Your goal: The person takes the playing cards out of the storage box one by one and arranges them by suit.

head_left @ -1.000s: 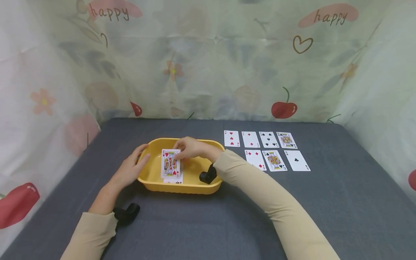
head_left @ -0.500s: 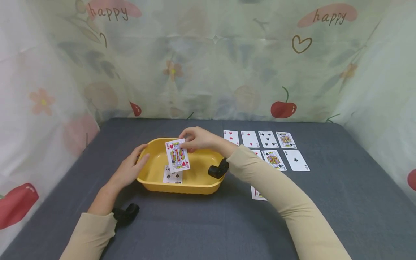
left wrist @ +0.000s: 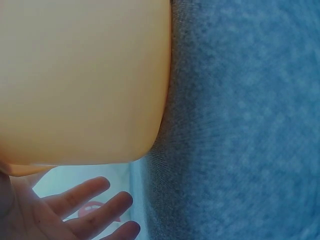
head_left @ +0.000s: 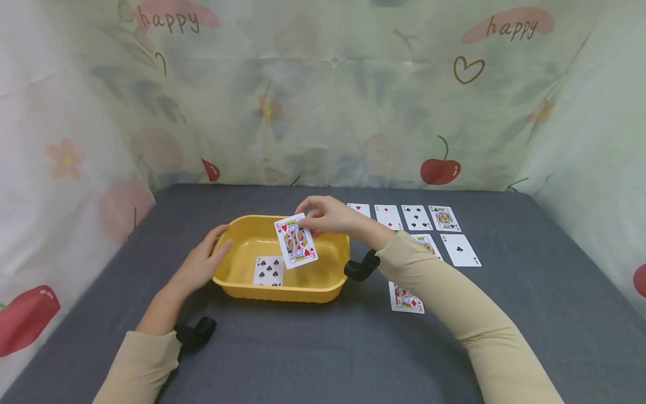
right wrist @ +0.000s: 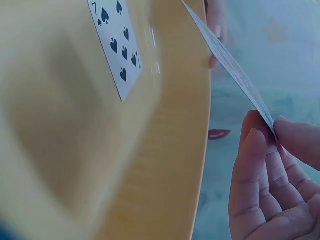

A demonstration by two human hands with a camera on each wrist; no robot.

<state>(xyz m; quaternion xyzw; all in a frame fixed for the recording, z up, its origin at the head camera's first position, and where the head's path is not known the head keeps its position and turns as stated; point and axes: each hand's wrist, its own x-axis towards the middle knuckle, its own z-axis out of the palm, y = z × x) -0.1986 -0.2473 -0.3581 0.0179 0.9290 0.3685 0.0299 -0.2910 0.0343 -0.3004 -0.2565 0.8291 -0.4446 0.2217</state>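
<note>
My right hand (head_left: 325,215) pinches a king of hearts (head_left: 296,241) by its upper right edge, between thumb and fingers. The card is tilted above the right half of a yellow plastic basin (head_left: 282,294). In the right wrist view, the king of hearts (right wrist: 232,67) shows nearly edge-on beside the basin's rim. A seven of spades (head_left: 268,271) lies face up on the basin floor. At the basin's left end my left hand (head_left: 201,261) holds the rim, thumb inside; in the left wrist view its other fingers (left wrist: 85,197) spread out beyond the basin wall.
Playing cards lie face up in rows on the dark cloth at the right, among them a two of diamonds (head_left: 388,216) and an ace of clubs (head_left: 461,250). A red-suited face card (head_left: 405,298) lies nearer, partly under the right sleeve (head_left: 454,303). A printed curtain (head_left: 333,118) stands behind.
My right hand has lifted the king of hearts off the seven of spades and carried it rightward, uncovering the seven. My left hand stays at the basin's rim.
</note>
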